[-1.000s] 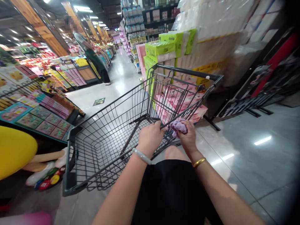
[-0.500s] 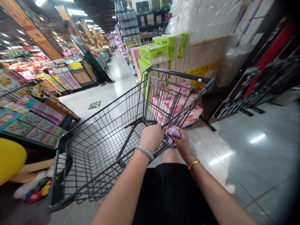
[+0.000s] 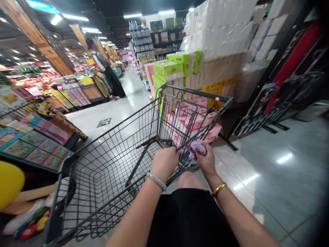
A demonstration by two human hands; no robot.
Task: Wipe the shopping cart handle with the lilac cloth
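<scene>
A black wire shopping cart (image 3: 110, 161) lies tipped on its side in front of me, its basket bare and its handle bar (image 3: 195, 92) at the far end. My left hand (image 3: 166, 162) is closed around a wire of the cart's side. Just to its right, my right hand (image 3: 207, 161) is closed on a small purple cloth (image 3: 197, 147) pressed against the cart's wires. A pale bangle sits on my left wrist and a gold one on my right.
Pink boxed goods (image 3: 190, 123) and green packs (image 3: 174, 67) are stacked behind the cart, below white paper rolls (image 3: 223, 31). Display tables of packaged goods (image 3: 38, 137) line the left. A person (image 3: 110, 77) stands in the aisle ahead. A black metal rack (image 3: 269, 113) stands right.
My right hand with the purple cloth has shifted slightly along the cart's wires. The view has tilted up a little. The person in the aisle has straightened and moved right.
</scene>
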